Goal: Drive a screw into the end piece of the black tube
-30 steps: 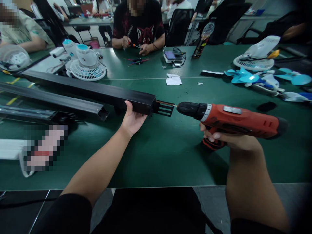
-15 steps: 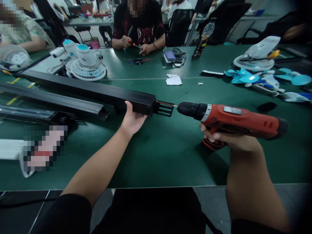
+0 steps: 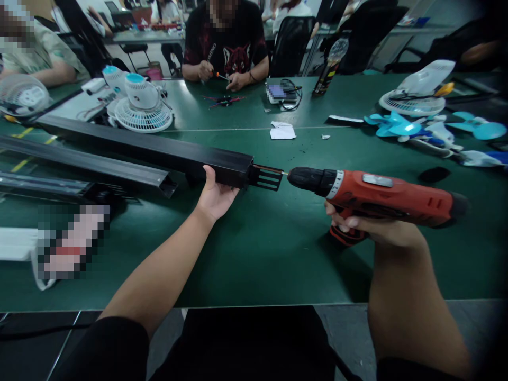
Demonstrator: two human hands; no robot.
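My left hand (image 3: 217, 197) is closed around the near end of a long black rectangular tube (image 3: 174, 153), thumb on its near side and fingers hidden beneath. From the tube's right end sticks out a black slotted bracket (image 3: 268, 178). My right hand (image 3: 369, 225) grips the handle of a red and black cordless drill (image 3: 391, 196), which points left. Its thin bit (image 3: 284, 173) runs along the bracket towards the tube's end; where the tip sits is hidden.
More black tubes (image 3: 99, 161) lie to the left, with a white fan (image 3: 143, 108) behind them. At the right are blue fan blades (image 3: 392, 124). A bottle (image 3: 331, 66) stands at the back. Across the green table (image 3: 254, 254) a person (image 3: 226, 42) holds a screwdriver.
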